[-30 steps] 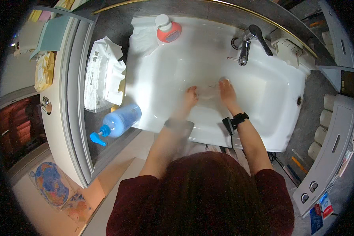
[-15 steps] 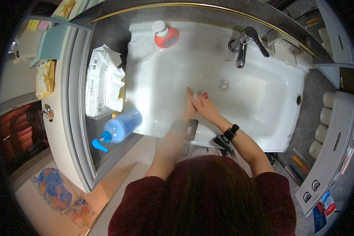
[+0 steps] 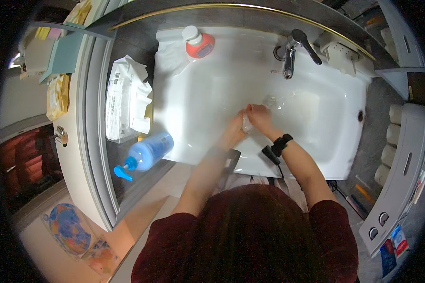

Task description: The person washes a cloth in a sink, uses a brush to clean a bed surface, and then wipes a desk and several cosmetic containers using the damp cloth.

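Both hands are together over the white sink (image 3: 200,127), left of the drain (image 3: 269,100). My left hand (image 3: 235,129) is somewhat blurred, with its fingers curled in toward the other hand. My right hand (image 3: 259,116) is closed like a fist, its knuckles up and to the right. A small whitish, see-through thing (image 3: 247,123) shows between the two hands; whether it is soap, foam or something else cannot be made out. Black bands with attached pieces sit on both wrists. Small bright drops lie on the basin by the drain.
The chrome faucet (image 3: 290,59) stands at the sink's back right. At the back left rim is a red bottle with a white pump (image 3: 200,45). A blue pump bottle (image 3: 148,152) and a white wipes pack (image 3: 126,101) are left of the sink. White rolls (image 3: 392,134) line the right side.
Both hands have moved slightly right, nearer the drain. The right hand has gone from lying against the left with fingers partly extended to a closed fist. Drops now show near the drain.
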Demonstrator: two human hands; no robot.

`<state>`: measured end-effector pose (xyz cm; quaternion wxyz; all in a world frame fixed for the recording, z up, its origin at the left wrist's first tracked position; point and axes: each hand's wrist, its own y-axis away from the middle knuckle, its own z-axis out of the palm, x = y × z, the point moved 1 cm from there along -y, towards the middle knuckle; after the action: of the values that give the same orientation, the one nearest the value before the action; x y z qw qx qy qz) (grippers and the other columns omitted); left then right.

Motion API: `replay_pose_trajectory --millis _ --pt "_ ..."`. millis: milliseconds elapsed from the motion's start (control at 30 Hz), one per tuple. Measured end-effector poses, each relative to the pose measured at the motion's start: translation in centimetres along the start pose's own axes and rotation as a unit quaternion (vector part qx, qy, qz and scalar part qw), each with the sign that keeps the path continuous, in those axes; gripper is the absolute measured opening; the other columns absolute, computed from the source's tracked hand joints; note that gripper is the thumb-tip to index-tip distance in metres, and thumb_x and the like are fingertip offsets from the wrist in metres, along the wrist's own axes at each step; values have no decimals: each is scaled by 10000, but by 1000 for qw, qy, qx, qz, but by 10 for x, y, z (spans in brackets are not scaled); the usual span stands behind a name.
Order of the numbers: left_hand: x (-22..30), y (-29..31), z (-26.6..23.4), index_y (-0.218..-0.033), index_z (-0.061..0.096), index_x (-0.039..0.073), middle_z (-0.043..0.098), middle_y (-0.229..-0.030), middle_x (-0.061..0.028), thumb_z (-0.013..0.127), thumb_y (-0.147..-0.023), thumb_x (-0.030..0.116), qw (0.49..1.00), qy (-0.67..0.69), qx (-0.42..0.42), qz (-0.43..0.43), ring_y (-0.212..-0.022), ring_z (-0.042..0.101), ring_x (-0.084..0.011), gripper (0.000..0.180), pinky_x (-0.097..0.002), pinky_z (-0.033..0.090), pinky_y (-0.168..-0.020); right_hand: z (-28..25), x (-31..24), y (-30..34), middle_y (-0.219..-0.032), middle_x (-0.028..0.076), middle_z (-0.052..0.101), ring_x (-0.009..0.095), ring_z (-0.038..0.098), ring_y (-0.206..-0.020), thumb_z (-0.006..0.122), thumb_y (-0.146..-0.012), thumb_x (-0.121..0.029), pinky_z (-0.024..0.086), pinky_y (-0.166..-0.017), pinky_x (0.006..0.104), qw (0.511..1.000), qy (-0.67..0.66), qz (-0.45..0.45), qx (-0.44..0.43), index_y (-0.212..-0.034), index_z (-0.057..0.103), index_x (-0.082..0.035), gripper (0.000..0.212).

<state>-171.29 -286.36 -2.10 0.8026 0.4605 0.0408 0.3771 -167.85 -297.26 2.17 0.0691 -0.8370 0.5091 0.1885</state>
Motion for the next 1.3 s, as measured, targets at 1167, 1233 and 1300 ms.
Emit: replay_pose_trajectory --millis 1167,1233,1300 --pt "32 62 29 -1269 380 -5 534 -1132 -169 447 -938 292 964 -200 -60 166 -1134 488 -248 449 -409 399 -957 -28 -26 13 -1116 188 535 393 496 -1033 599 -798 -305 422 -848 450 913 -354 105 174 -1111 513 -7 441" --pt "41 70 27 -1271 364 -27 529 -1120 -172 503 -922 243 788 -524 -79 313 -1135 484 -240 463 -386 407 -954 -38 -19 26 -1108 201 539 379 506 -1036 597 -798 -321 420 -868 432 906 -373 111 164 -1127 511 12 476" --pt "59 73 28 -1278 315 -58 532 -1059 -166 573 -870 85 610 -666 23 429 -1112 491 -223 503 -327 425 -934 -38 4 45 -1100 214 543 365 516 -1038 595 -798 -337 418 -887 414 900 -390 110 157 -1144 509 31 512"
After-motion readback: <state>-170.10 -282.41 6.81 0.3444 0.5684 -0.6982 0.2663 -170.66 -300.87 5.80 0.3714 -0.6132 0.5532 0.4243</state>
